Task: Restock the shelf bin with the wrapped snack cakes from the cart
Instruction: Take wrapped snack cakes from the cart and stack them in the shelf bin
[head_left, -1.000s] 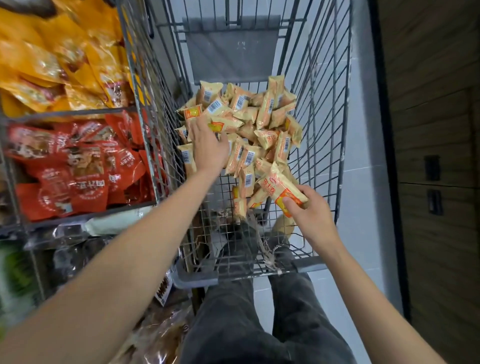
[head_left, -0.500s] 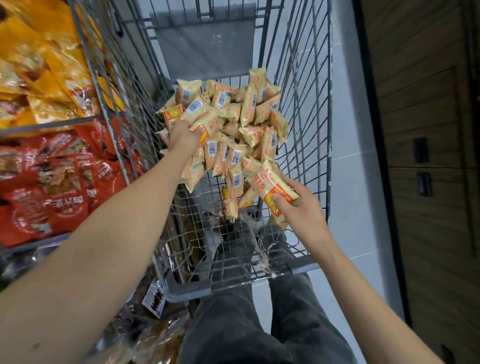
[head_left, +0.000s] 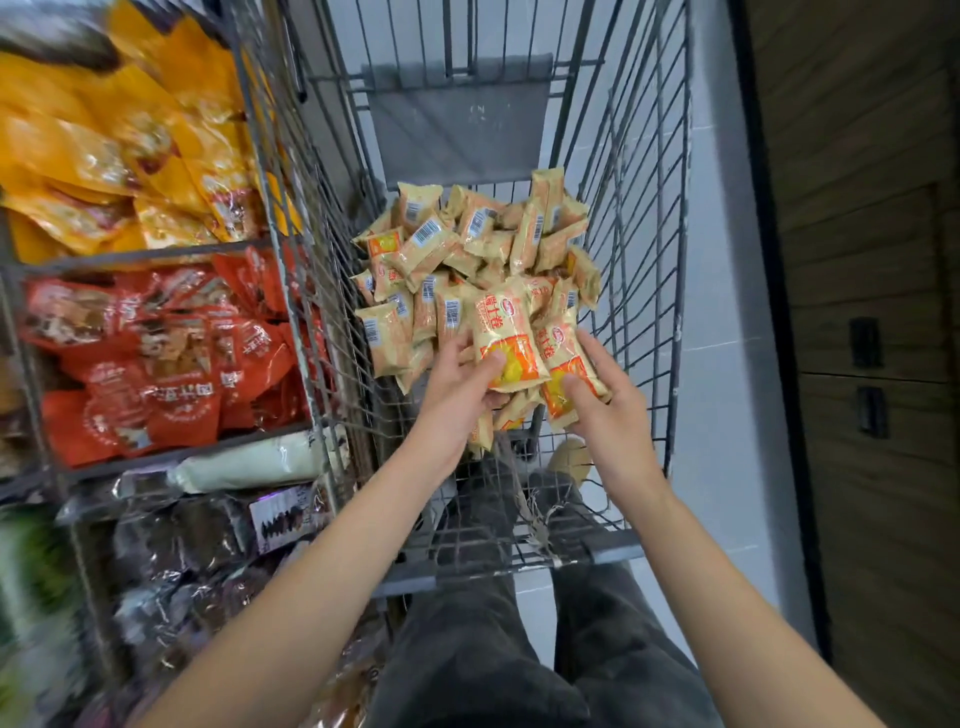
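left hand (head_left: 457, 395) grip: one snack cake (head_left: 506, 335) | right hand (head_left: 608, 410) grip: another (head_left: 563, 374); over cart (head_left: 644, 291)

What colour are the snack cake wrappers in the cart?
The snack cake wrappers are pale cream-yellow with an orange panel and red lettering; the head view shows them.

Bare left forearm (head_left: 332, 561) and right forearm (head_left: 727, 587) with no sleeve in view, bare left hand (head_left: 454, 395) and right hand (head_left: 605, 410), dark grey trousers (head_left: 519, 660) below the cart (head_left: 514, 564) near edge.
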